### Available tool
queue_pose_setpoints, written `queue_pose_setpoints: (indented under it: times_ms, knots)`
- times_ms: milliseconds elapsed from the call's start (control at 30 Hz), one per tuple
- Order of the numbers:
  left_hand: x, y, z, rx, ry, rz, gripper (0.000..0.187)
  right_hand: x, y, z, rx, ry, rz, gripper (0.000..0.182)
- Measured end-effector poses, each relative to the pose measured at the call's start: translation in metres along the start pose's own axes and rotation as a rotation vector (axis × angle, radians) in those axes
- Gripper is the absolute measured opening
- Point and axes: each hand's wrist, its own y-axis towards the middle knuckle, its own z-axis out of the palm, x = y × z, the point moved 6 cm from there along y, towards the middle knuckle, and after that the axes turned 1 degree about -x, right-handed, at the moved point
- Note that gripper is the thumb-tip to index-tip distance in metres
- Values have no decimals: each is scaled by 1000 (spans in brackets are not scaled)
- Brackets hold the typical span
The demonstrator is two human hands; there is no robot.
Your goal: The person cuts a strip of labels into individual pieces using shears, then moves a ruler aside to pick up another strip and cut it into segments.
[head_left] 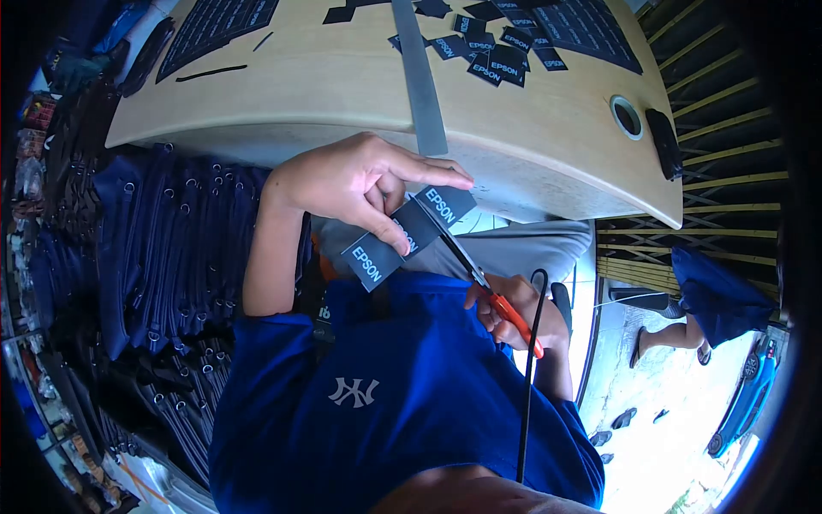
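Scissors (pixel 481 279), handles filling right hand (pixel 522 313), point forward-left, long axis diagonal; left hand (pixel 360 182) pinches label strip (pixel 368 262).

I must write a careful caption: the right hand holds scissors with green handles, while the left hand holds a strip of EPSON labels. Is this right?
Not quite: the head view shows orange handles on the scissors, not green. The right hand does hold them, and the left hand holds the strip of EPSON labels.
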Motion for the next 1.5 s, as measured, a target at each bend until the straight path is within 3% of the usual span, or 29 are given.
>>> queue_pose_setpoints:
  times_ms: [33, 267, 633, 1200, 1267, 1500]
  knots:
    - [1, 1, 2, 13, -21, 3, 78, 0, 2, 1, 11, -4, 54, 96]
    - [3, 7, 5, 28, -53, 13, 78, 1, 6, 2, -13, 7, 35, 99]
    - [9, 7, 2, 8, -65, 0, 78, -7, 5, 4, 13, 99, 170, 107]
    - [11, 5, 2, 9, -31, -50, 78, 4, 6, 4, 20, 60, 95, 90]
    - [7, 5, 1, -28, -38, 31, 73, 4, 6, 4, 16, 63, 98, 90]
    - [9, 5, 0, -14, -35, 41, 72, 3, 7, 3, -11, 11, 149, 90]
